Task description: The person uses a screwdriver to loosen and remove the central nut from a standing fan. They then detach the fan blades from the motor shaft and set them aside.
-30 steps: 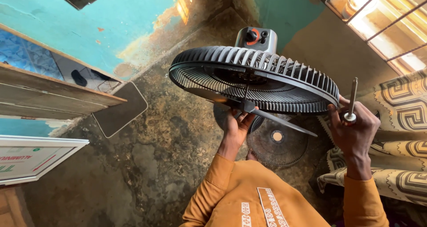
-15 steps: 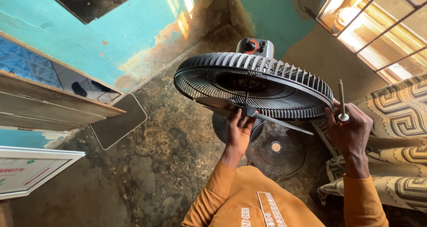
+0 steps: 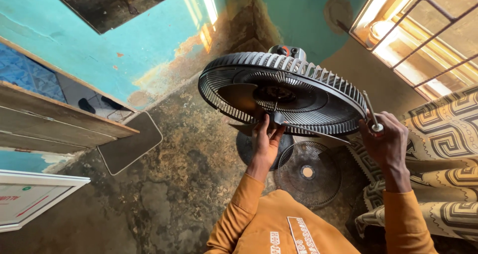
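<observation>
A black plastic fan head with a ribbed rear grille [image 3: 289, 92] sits tilted in the middle of the view, its open face turned down toward the person, and its dark blades [image 3: 239, 97] show inside the cage. The left hand [image 3: 266, 139] reaches up under the fan's hub, fingers curled about the blade root there (how firmly they grip cannot be told). The right hand [image 3: 386, 142] is closed around a slim metal screwdriver [image 3: 371, 112], whose shaft points up past the rim of the grille at its right edge.

Compared with half a second ago, the fan appears higher and more central, and more of its inside is exposed; both hands keep their places at hub and rim.

Below the fan, on the stained concrete floor [image 3: 169, 184], lie two detached round black wire grilles [image 3: 306, 172], one partly behind the left wrist. A patterned cream and black cushion [image 3: 448, 134] sits beside the right arm, and a dark rectangular mat [image 3: 129, 144] lies near the wooden door frame [image 3: 59, 122]
</observation>
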